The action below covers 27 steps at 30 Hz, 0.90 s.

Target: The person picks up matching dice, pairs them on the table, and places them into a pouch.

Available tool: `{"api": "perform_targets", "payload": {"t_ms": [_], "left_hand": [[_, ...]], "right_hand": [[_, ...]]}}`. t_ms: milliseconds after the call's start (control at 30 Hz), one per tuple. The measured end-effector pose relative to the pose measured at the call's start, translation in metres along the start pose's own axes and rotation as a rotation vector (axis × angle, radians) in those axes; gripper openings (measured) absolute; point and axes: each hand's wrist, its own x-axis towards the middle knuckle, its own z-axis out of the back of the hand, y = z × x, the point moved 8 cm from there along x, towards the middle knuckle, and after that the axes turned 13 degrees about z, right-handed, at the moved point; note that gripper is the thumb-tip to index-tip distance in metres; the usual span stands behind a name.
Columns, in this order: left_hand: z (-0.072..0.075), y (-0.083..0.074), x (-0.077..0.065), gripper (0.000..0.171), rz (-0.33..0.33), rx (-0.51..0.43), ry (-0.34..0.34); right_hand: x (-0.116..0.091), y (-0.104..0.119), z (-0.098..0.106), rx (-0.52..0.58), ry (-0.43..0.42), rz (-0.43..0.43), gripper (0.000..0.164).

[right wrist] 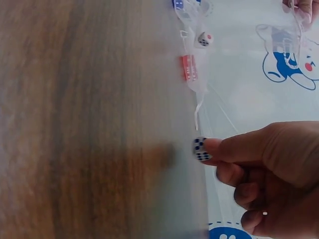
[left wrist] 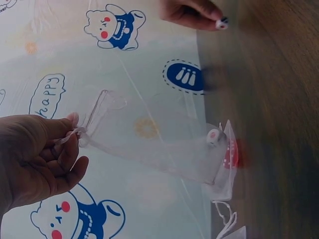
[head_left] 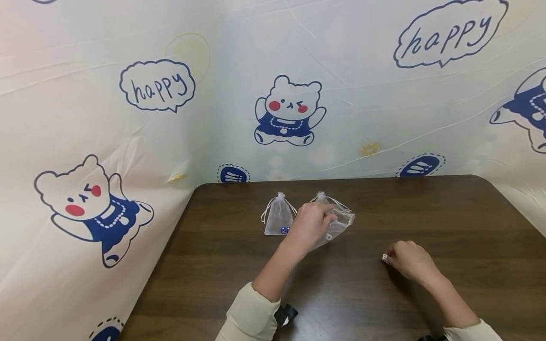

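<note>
My left hand (head_left: 309, 225) pinches a sheer white drawstring bag (left wrist: 149, 162) at one end, lifting it above the table. Inside its lower part sits a white die (left wrist: 214, 137). To the right, my right hand (head_left: 411, 260) holds a white die with dark pips (right wrist: 201, 149) between thumb and finger, just over the table. Behind the lifted bag, another sheer bag (head_left: 321, 195) lies with its neck gathered; something red with white pips (left wrist: 231, 155) shows there in the left wrist view. My left hand hides much of it in the head view.
Left of that bag lies a gathered sheer bag (head_left: 278, 213) with blue dice (head_left: 284, 230) inside. The brown wooden table (head_left: 213, 265) ends at a printed cloth backdrop (head_left: 290, 38) behind and at the sides. A dark strap (head_left: 285, 314) sits at my left sleeve.
</note>
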Motion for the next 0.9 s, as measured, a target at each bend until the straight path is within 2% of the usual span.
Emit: {"api": "perform_targets", "payload": {"t_ms": [400, 567, 900], "left_hand": [[-0.006, -0.002, -0.001, 0.027, 0.007, 0.029, 0.033], [-0.007, -0.003, -0.001, 0.028, 0.011, 0.044, 0.038], [-0.008, -0.003, -0.001, 0.027, -0.003, 0.034, 0.030]], "right_hand": [[0.007, 0.010, 0.055, -0.042, -0.420, 0.015, 0.013], [0.004, 0.014, 0.072, -0.054, -0.596, 0.036, 0.012], [-0.004, 0.021, 0.094, -0.059, -0.837, 0.078, 0.013]]}}
